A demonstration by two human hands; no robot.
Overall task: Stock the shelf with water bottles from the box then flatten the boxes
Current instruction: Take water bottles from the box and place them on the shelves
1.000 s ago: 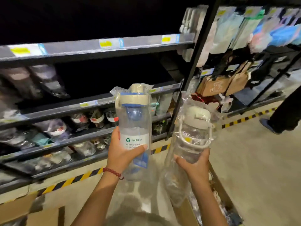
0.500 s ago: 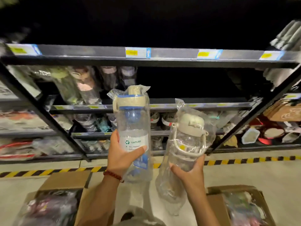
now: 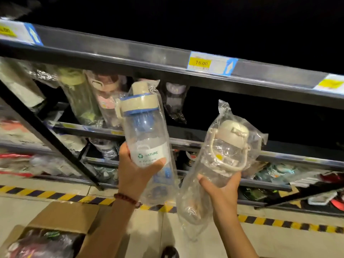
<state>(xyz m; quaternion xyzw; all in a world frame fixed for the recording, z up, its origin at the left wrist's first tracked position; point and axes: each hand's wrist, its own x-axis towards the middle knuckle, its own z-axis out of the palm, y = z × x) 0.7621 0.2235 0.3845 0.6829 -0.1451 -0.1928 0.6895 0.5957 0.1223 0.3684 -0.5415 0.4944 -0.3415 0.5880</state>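
Observation:
My left hand [image 3: 136, 175] grips a clear water bottle with a cream and blue lid [image 3: 144, 127], wrapped in a plastic bag, raised in front of the shelf. My right hand [image 3: 221, 190] holds a second bagged bottle with a cream lid and carry strap [image 3: 226, 149], tilted to the right. Behind them runs the black metal shelf [image 3: 130, 58], with several bagged bottles [image 3: 87, 97] standing on the level behind the left bottle. An open cardboard box [image 3: 61, 215] with wrapped items sits on the floor at the lower left.
A price label reading 16.00 [image 3: 202, 63] sticks on the shelf edge. Lower shelf levels [image 3: 279, 159] hold mixed wrapped goods. A slanted black upright [image 3: 48, 138] crosses the left side. Yellow and black tape [image 3: 279, 222] marks the floor below the shelf.
Both bottles have risen toward the upper shelf level and the view has tilted and moved closer. The right bottle now leans further right.

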